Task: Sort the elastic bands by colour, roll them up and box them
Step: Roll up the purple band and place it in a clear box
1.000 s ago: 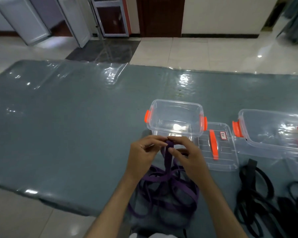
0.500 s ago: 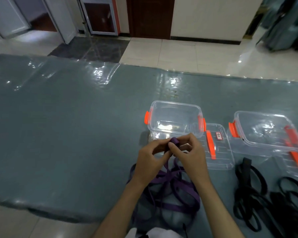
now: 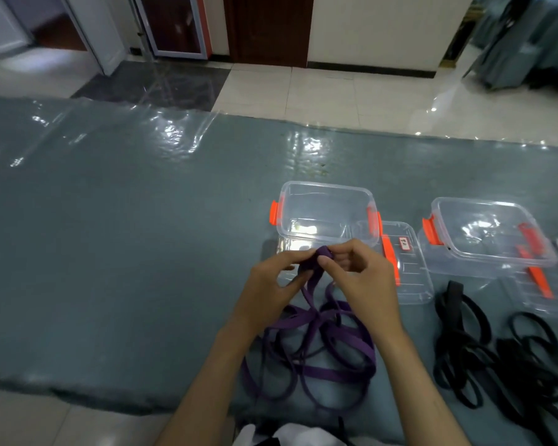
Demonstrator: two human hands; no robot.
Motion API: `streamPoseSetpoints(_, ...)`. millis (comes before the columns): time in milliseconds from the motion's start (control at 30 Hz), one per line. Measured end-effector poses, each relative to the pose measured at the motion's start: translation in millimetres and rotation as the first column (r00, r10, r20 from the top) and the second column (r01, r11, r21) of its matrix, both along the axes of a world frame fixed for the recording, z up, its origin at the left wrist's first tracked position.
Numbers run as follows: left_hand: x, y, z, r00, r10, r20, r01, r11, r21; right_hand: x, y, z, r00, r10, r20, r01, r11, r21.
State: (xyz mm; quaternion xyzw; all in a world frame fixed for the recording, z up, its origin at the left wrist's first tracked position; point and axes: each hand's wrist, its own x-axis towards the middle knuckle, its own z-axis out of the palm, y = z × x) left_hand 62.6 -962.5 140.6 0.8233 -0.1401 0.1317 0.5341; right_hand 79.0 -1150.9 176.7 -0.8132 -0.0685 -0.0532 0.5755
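Room: tiled floor and a dark door at 12 o'clock, beyond a grey worktop (image 3: 110,252) under clear, glossy sheeting.
Boxes: an open clear box (image 3: 326,217) with orange clips stands at 12 o'clock from the hands, with its lid (image 3: 406,272) flat just beside it at 3 o'clock; a second clear box (image 3: 487,233) sits farther toward 3 o'clock.
Purple band: the purple band (image 3: 319,342) lies in loose, crossing loops on the worktop below the hands, with one end lifted and wound into a small roll (image 3: 319,257).
Black bands: a tangled pile of black bands (image 3: 496,349) lies at 3 o'clock from the purple one, apart from it.
Left hand: the left hand (image 3: 271,284) pinches the roll from its 9 o'clock side, fingers curled.
Right hand: the right hand (image 3: 358,278) pinches the roll from 3 o'clock, thumb tip against it, other fingers bent behind.
Handling: the band looks light, soft and limp, and probably springy, so the roll would likely unwind if released; best hold seems to be across the roll's flat sides, keeping the free tail taut.
Stage: rolling looks barely begun, and nothing is boxed yet.
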Motion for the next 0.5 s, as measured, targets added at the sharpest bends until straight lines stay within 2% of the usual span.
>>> streamPoseSetpoints(267, 9, 1, 41, 0.974, -0.023, 0.227, 0.023, 1.0, 0.003, 3, -1, 33, 0.986, -0.095, 0.135, 0.078, 0.989, 0.126)
streamPoseSetpoints(500, 32, -6, 79, 0.985, -0.061, 0.162, 0.101, 0.963, -0.251, 30, 9, 87, 0.978, -0.085, 0.19, 0.035, 0.967, 0.254)
